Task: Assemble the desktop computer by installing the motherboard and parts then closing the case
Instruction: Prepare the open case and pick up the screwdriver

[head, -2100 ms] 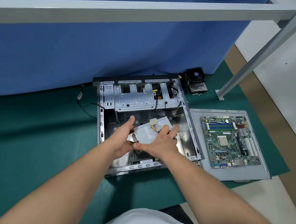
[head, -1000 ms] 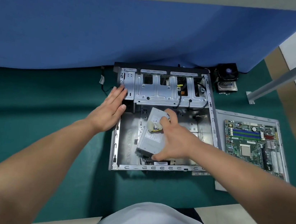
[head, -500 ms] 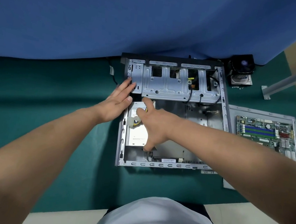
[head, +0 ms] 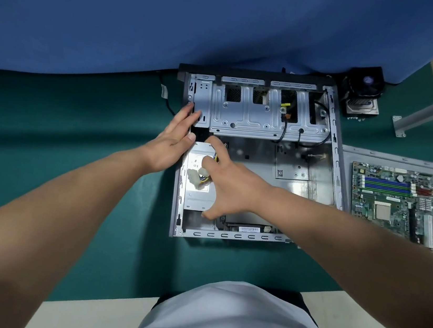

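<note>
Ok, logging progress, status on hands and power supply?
Left hand flat on case edge. Right hand spread over power supply, left corner. Motherboard outside, on panel.

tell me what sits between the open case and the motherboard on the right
In the head view, only the rim of the grey side panel that carries the motherboard lies between it and the case wall; nothing else shows there.
</note>
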Motion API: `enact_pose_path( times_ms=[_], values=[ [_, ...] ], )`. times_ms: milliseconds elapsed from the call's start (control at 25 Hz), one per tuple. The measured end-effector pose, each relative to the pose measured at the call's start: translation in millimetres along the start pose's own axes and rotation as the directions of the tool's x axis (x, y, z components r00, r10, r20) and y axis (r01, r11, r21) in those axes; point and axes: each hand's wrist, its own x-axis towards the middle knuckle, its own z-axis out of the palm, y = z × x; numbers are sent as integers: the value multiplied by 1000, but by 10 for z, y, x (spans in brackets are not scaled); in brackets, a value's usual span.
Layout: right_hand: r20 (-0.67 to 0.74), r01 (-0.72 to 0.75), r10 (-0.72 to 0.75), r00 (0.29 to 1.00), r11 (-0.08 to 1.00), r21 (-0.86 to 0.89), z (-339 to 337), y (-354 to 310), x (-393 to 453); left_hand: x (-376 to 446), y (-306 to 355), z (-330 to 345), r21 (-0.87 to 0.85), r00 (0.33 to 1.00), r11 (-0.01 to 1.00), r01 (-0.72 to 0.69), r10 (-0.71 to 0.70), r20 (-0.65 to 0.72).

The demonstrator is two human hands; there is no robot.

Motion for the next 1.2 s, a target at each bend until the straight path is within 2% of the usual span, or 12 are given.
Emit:
enact_pose_path(
  times_ms=[240,360,480,560,640,720,880,960,1080,1200],
  values=[
    [16,44,-45,999,996,83,145,49,-89,-9,31,6,8,1000,1000,18,-18,-10],
    [15,27,-32,999,970,240,101,79,-72,-19,66,10,34,999,999,33,-32,-12],
    [-96,-44,113,989,840,541,49,115,35,-16,83,3,52,999,998,44,-44,-6],
    [-105,-140,253,962,783,607,64,168,131,-10,72,-1,74,999,996,52,-52,-3],
    [-29,-241,341,940,719,652,78,211,228,-4,65,-6,95,998,993,65,-65,0],
    [85,-316,381,921,601,735,101,235,303,2,64,-3,98,997,993,72,-72,1],
    [199,-356,362,911,443,823,176,242,375,10,56,-6,107,997,992,74,-73,-7],
    [194,-346,347,917,457,819,172,267,387,11,53,-8,108,997,991,78,-77,-15],
    [190,-377,349,918,612,695,191,276,321,13,53,0,113,997,990,82,-80,-22],
    [149,-359,349,925,681,639,336,260,213,18,33,5,114,997,991,70,-67,-28]
  ],
)
